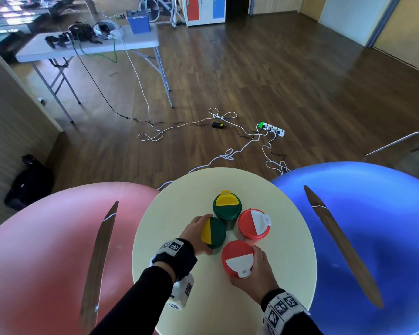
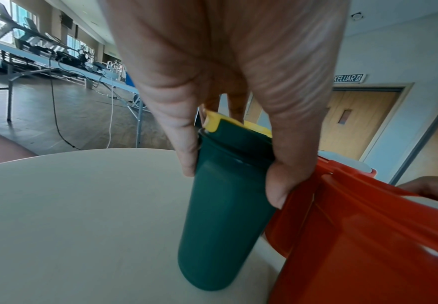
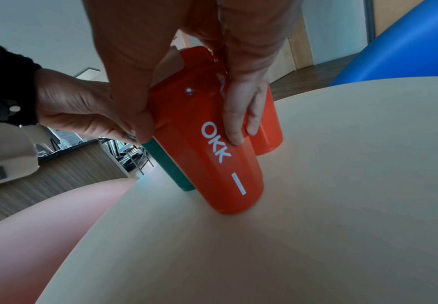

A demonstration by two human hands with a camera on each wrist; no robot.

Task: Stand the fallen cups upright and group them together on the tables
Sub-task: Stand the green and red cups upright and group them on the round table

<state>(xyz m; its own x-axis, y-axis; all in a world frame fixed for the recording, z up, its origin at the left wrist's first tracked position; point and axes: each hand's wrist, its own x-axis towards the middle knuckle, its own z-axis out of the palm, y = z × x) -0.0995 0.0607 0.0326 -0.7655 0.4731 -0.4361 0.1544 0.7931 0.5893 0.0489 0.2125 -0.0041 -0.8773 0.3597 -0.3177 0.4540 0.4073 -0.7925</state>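
Observation:
Several lidded cups stand upright, close together, on the round cream table [image 1: 174, 213]. My left hand [image 1: 196, 234] grips a green cup with a yellow half-lid [image 1: 215, 232] near its top; in the left wrist view its thumb and fingers wrap that green cup [image 2: 222, 216]. My right hand [image 1: 258, 274] holds a red cup with a white flap [image 1: 237, 256]; the right wrist view shows this red cup [image 3: 207, 148], marked OKK, standing on the table. A second green cup [image 1: 228, 207] and a second red cup [image 1: 253, 226] stand free behind them.
A pink round table [image 1: 46, 250] adjoins the cream one on the left and a blue one [image 1: 373, 226] on the right. Beyond lie a wooden floor with white cables and a power strip [image 1: 272, 128], and a grey folding table [image 1: 87, 45].

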